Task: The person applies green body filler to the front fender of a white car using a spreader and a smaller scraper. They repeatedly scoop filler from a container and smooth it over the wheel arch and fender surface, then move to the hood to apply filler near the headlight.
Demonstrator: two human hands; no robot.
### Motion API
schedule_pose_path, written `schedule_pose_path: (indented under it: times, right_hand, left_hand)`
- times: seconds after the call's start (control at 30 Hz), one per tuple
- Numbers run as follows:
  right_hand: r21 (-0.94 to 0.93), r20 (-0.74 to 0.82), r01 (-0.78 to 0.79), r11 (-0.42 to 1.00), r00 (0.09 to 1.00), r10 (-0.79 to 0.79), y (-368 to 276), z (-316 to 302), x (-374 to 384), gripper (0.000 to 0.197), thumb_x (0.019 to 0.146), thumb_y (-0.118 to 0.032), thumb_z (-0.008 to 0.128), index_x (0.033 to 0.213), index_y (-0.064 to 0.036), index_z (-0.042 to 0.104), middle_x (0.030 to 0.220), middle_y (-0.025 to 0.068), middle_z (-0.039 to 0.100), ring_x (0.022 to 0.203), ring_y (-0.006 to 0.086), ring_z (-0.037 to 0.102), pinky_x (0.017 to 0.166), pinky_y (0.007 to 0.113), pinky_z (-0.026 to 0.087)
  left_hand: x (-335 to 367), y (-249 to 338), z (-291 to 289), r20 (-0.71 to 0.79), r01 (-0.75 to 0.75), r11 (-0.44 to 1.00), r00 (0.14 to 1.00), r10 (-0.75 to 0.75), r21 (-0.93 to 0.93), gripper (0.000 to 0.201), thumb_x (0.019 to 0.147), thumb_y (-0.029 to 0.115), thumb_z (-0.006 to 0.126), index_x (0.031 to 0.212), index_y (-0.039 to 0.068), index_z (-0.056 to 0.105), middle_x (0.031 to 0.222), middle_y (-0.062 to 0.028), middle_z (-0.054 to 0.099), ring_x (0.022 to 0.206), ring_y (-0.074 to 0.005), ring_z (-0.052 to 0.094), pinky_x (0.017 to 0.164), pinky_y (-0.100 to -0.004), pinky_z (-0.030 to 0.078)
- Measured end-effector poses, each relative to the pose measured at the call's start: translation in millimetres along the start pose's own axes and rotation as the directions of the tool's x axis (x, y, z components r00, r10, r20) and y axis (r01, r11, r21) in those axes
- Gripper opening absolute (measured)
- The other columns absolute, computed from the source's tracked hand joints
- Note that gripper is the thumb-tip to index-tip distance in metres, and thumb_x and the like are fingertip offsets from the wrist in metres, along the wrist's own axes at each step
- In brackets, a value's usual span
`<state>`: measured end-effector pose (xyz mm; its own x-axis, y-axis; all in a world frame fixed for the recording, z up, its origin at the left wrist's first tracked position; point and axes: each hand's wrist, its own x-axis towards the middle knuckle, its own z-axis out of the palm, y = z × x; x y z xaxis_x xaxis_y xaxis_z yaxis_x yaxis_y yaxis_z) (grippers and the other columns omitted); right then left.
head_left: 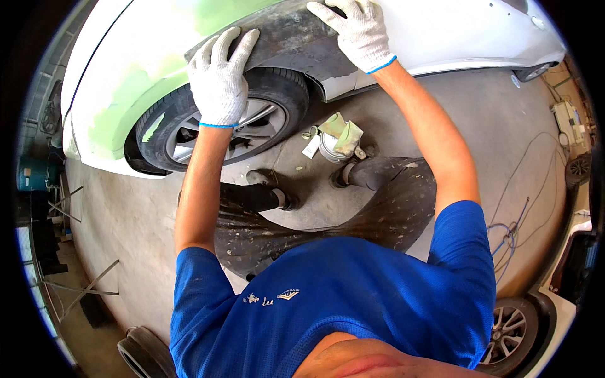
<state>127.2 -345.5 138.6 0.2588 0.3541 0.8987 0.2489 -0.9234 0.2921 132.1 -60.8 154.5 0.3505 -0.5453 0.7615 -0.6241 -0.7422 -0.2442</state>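
Observation:
A dark, scuffed sheet-like piece [293, 38] lies over the white car's fender, curving above the wheel arch. My left hand [220, 82], in a white knit glove with a blue cuff, rests on its left end with fingers stretched and spread. At its right end is my right hand [362, 34], gloved alike, thumb pointing left and fingers apart; the top of the picture cuts off some fingertips. Light green patches [135, 85] mark the white body panel [104, 53]. Below the sheet stands the front wheel [233, 120], with a black tyre and silver spokes.
On the floor by my feet stands a tin [331, 148] with green-smeared sheets [343, 133] on it. A blue hose [510, 233] and thin cables lie to the right. Metal stands [82, 290] are at left, loose tyres [145, 349] at lower left, another car's wheel [507, 334] at lower right.

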Motion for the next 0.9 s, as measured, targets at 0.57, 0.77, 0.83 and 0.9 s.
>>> schedule_pose_path:
  times: [0.57,0.77,0.83,0.9]
  right_hand:
    - [-0.016,0.065,0.011,1.000,0.998,-0.010,2.4,0.5,-1.6,0.061,0.077,-0.006,0.062,0.133,-0.0311,0.063,0.117,-0.0027,0.058,0.110,0.0239,0.054,0.092,0.044,0.046]
    - [-0.030,0.070,0.023,0.999,0.997,-0.021,6.9,-3.3,4.2,0.061,0.077,-0.006,0.062,0.133,-0.0311,0.063,0.117,-0.0026,0.058,0.110,0.0240,0.054,0.092,0.044,0.046]
    - [-0.043,0.061,0.019,0.999,0.998,-0.016,10.4,-0.4,12.2,0.061,0.078,-0.006,0.062,0.134,-0.0312,0.063,0.117,-0.0026,0.058,0.110,0.0240,0.053,0.092,0.044,0.046]
    - [-0.043,0.067,0.009,0.999,0.998,-0.006,9.6,2.2,11.8,0.061,0.078,-0.006,0.062,0.134,-0.0312,0.063,0.117,-0.0025,0.058,0.110,0.0240,0.053,0.092,0.044,0.046]
  left_hand:
    - [0.0,0.7,1.9,0.015,0.022,1.000,1.000,-0.022,0.015,0.073,0.071,-0.007,0.060,0.134,0.029,0.064,0.130,-0.0040,0.061,0.119,-0.0300,0.055,0.105,-0.0449,0.043]
    - [5.1,-2.9,-3.6,-0.098,-0.042,0.997,0.995,0.036,-0.061,0.064,0.073,-0.003,0.059,0.129,0.026,0.068,0.122,-0.0029,0.063,0.114,-0.0276,0.058,0.100,-0.0436,0.044]
    - [12.6,-4.6,-3.8,-0.068,-0.025,0.999,0.997,0.023,-0.026,0.067,0.072,-0.003,0.060,0.131,0.028,0.067,0.124,-0.0025,0.062,0.114,-0.0281,0.058,0.101,-0.0442,0.044]
    - [12.9,-5.6,2.4,-0.051,-0.010,1.000,0.999,0.011,0.014,0.070,0.071,-0.002,0.061,0.133,0.030,0.065,0.127,-0.0017,0.061,0.116,-0.0281,0.057,0.101,-0.0445,0.044]
